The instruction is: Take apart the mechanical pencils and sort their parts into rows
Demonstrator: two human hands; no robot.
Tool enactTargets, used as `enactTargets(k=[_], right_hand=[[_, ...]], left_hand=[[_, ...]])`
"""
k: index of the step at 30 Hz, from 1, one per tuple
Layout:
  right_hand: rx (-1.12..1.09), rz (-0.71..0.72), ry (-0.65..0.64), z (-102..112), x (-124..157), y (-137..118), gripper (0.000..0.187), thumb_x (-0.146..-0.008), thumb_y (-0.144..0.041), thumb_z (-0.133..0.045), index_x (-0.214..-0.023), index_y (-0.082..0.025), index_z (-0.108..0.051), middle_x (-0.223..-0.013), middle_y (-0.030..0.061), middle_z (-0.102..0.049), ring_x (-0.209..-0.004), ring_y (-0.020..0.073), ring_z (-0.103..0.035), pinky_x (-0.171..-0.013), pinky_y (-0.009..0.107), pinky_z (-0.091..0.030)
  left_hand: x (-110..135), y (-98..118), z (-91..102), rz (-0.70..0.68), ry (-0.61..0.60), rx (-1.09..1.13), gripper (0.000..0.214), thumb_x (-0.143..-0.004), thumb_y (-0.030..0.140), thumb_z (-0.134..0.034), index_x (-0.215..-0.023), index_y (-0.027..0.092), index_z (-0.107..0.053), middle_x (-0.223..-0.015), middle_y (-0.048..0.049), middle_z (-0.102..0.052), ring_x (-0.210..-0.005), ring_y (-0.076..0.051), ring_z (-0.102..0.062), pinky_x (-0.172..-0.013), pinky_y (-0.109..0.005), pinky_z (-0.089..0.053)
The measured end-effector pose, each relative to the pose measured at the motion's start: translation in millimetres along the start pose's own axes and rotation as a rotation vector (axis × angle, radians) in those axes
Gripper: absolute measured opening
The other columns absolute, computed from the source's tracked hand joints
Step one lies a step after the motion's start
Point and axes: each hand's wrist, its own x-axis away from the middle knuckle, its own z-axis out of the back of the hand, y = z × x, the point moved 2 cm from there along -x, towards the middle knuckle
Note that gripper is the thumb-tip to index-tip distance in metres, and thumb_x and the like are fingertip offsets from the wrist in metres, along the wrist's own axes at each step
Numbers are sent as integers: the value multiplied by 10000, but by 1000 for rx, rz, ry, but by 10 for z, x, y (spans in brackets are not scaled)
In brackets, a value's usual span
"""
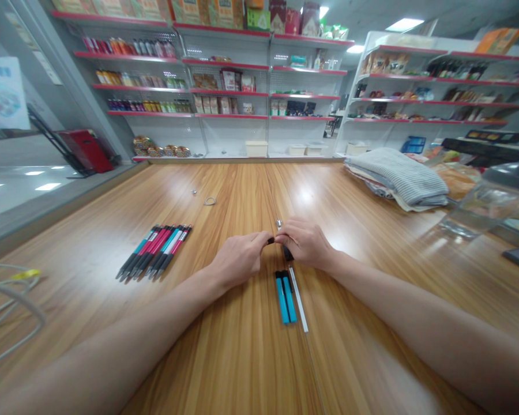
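So, a small black piece point(270, 240) is held up mid-table, pinched in the fingertips of the left hand point(237, 256). The right hand point(303, 245) is brought in at its other end; whether it's gripped there too can't be told. Looks like fine work on one part is in hand, so a steady pinch and lined-up ends are probably called for.

Just below, two blue barrels point(282, 302) and a white stick point(299, 302) are laid side by side. Farther left, a row of pens point(155, 251) is lined up. Plenty of bare wood is left on the table point(225, 357) between these; the far right is crowded by folded cloth point(398, 176) and a clear container point(469, 204), the left edge by a cable point(12, 295).
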Motion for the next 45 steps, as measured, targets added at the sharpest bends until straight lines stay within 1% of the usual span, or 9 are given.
enactTargets(k=[3, 5, 8, 12, 20, 26, 30, 34, 45], right_hand=[[-46, -55, 72, 10, -6, 60, 211, -913, -323, -504, -849, -177, -642, -770, 56, -621, -756, 168, -534, -707, 299, -396], [-66, -121, 127, 18, -8, 109, 197, -904, -315, -518, -845, -179, -649, -777, 54, -626, -743, 162, -539, -696, 296, -402], [-80, -229, 179, 18, -1, 196, 175, -885, -302, -544, -847, -180, -663, -770, 46, -633, -717, 154, -545, -662, 284, -404], [-46, -369, 212, 3, 33, 331, 161, -860, -294, -576, -867, -185, -694, -772, 37, -655, -683, 140, -548, -636, 270, -401], [80, -609, -8, -106, 56, 581, 216, -840, -339, -569, -891, -215, -739, -837, 29, -702, -747, 137, -602, -687, 241, -409], [138, -738, -35, -218, -105, 757, 204, -805, -348, -572, -877, -246, -733, -855, 12, -720, -772, 154, -632, -638, 231, -408], [180, -689, -65, -226, -113, 754, 215, -807, -295, -540, -894, -252, -732, -871, 16, -716, -787, 156, -632, -672, 232, -417], [200, -571, -112, -193, -62, 721, 261, -834, -284, -503, -964, -252, -727, -926, 31, -699, -802, 150, -619, -738, 237, -423], [171, -473, -127, -165, -62, 687, 270, -830, -248, -502, -961, -237, -738, -831, 33, -652, -735, 133, -581, -731, 235, -425]], left_hand=[[4, -26, 0, 19, -5, 18, 367, -815, 87, -433, -1145, 231, -507, -944, -32, -673, -713, -160, -624, -573, -240, -404], [2, -40, -6, 30, 16, 33, 352, -857, 122, -421, -1177, 249, -494, -980, -33, -671, -771, -170, -638, -603, -245, -421], [-12, -49, -12, 54, 59, 49, 245, -936, 258, -384, -1136, 245, -524, -953, -40, -669, -825, -179, -641, -640, -251, -432], [-29, -50, 2, 68, 75, 55, 259, -958, 354, -352, -1032, 223, -563, -904, -42, -656, -829, -175, -630, -660, -252, -425], [-42, -95, -46, 158, 65, 42, 252, -951, 340, -330, -973, 231, -556, -895, -30, -660, -799, -173, -621, -656, -262, -405], [-370, -219, -234, 280, 46, -36, 276, -948, 363, -318, -967, 233, -560, -933, -46, -685, -836, -207, -636, -636, -280, -391], [-521, -296, -289, 351, 56, -61, 296, -948, 364, -311, -969, 220, -569, -940, -66, -692, -842, -215, -641, -632, -285, -388], [-454, -349, -273, 292, 71, -29, 282, -938, 384, -336, -968, 239, -575, -922, -41, -695, -846, -216, -639, -635, -286, -389], [-404, -364, -239, 291, 53, -19, 297, -933, 388, -350, -967, 229, -599, -929, -44, -697, -858, -215, -639, -653, -284, -409]])
